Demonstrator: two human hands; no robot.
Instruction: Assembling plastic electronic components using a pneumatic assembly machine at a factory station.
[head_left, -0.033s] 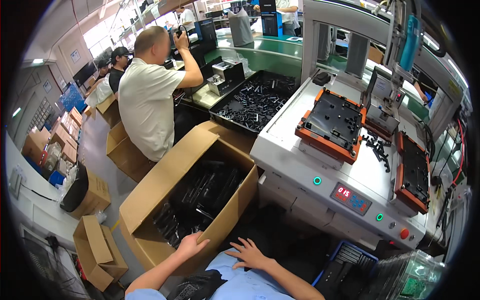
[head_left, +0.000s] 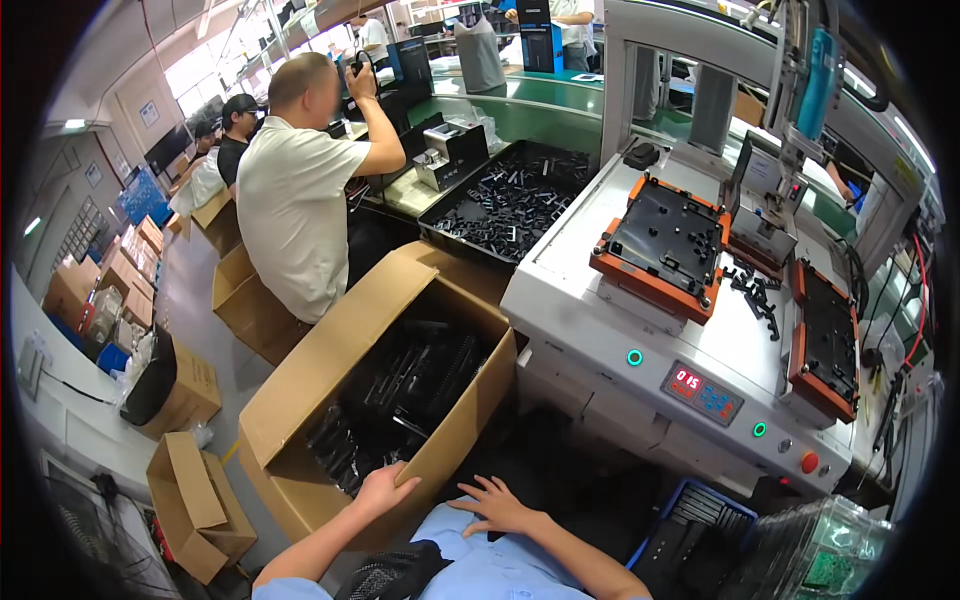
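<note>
My left hand (head_left: 385, 492) grips the near rim of a large open cardboard box (head_left: 330, 375), its thumb lying along the edge. Inside the box are several black plastic parts (head_left: 410, 375), some ribbed, in a loose pile. My right hand (head_left: 495, 505) holds nothing. Its fingers are spread and it rests on my light blue shirt (head_left: 470, 550), a little right of the box.
A white machine (head_left: 600, 330) at right carries two orange-edged fixtures, a black one (head_left: 665, 240) among them. Small black pieces fill a tray (head_left: 515, 200) beyond the box. A seated co-worker (head_left: 300, 200) is at left. A blue crate (head_left: 690, 530) stands low at right.
</note>
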